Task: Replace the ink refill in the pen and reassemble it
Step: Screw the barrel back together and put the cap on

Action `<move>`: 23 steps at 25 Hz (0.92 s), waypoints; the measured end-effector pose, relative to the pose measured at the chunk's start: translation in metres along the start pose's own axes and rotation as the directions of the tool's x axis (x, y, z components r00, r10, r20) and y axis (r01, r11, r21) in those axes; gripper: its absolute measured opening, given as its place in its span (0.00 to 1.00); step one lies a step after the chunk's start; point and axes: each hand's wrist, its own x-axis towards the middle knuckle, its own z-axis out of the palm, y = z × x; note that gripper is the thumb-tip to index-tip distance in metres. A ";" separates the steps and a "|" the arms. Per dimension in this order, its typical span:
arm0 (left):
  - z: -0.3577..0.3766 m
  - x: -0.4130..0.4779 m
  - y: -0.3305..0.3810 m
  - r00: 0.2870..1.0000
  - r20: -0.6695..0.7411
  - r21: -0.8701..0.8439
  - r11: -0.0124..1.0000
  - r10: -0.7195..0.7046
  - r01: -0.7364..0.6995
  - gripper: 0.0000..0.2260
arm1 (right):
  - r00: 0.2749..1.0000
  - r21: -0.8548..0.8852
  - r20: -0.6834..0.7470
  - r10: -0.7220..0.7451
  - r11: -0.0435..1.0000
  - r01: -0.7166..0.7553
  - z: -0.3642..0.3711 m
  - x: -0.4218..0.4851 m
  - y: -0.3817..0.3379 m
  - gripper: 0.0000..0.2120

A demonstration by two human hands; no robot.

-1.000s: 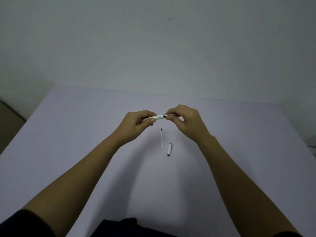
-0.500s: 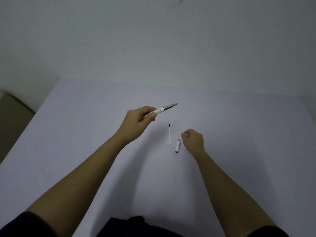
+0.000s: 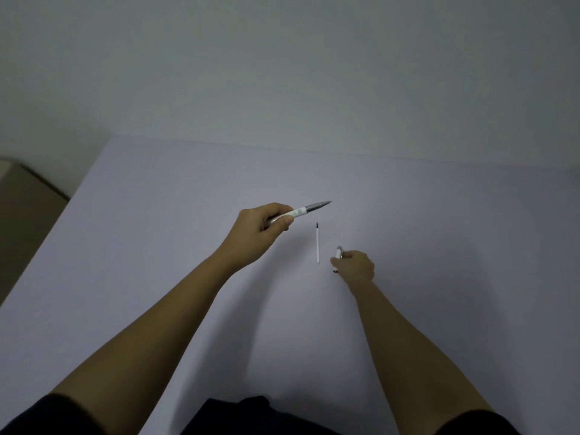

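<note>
Gripping one white pen [image 3: 301,211] above the pale desk [image 3: 157,246], the left hand [image 3: 260,230] curls around the barrel, grey tip aimed right. Small marks on the barrel are too blurred to read. One thin white refill [image 3: 318,246] lies on the desk between the hands. The right hand [image 3: 356,266] pinches one white cap [image 3: 339,252] just beside it.
</note>
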 end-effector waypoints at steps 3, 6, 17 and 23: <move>0.002 0.000 -0.009 0.999 -0.009 0.039 0.999 -0.031 0.031 0.06 | 0.992 0.511 0.077 0.099 0.850 -0.124 -0.022 0.001 -0.019 0.10; 0.005 -0.003 -0.020 0.998 -0.011 0.110 0.992 -0.065 0.066 0.07 | 0.992 0.758 0.120 -0.038 0.649 -0.067 -0.050 -0.010 -0.041 0.08; 0.013 -0.009 -0.012 0.999 -0.029 0.080 0.996 -0.022 0.025 0.07 | 0.955 0.833 0.102 -0.277 0.549 0.071 -0.084 -0.049 -0.075 0.03; 0.014 -0.008 -0.007 0.999 -0.039 0.066 0.998 -0.012 0.014 0.06 | 0.941 0.824 0.113 -0.319 0.559 0.090 -0.082 -0.056 -0.077 0.05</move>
